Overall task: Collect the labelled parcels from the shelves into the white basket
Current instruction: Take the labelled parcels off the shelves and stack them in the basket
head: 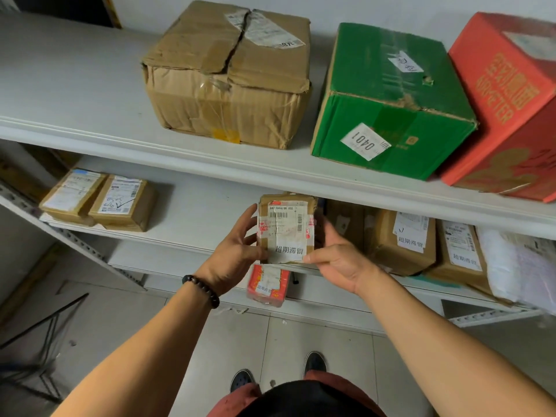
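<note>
I hold a small brown cardboard parcel (285, 228) with a barcode label and a white strip of printed characters, in front of the middle shelf (192, 206). My left hand (237, 251) grips its left side, thumb on the lower front. My right hand (337, 257) pinches its lower right corner, fingers behind it. Below it a red parcel (267, 285) with a white label lies on the lowest shelf. Labelled brown parcels (403, 242) stand on the middle shelf to the right. The white basket is not in view.
Two small labelled boxes (99, 200) lie at the middle shelf's left. The top shelf (75, 94) carries a large brown box (228, 79), a green box (391, 106) and a red box (505, 109). A dark wire frame (45, 341) stands on the tiled floor at left.
</note>
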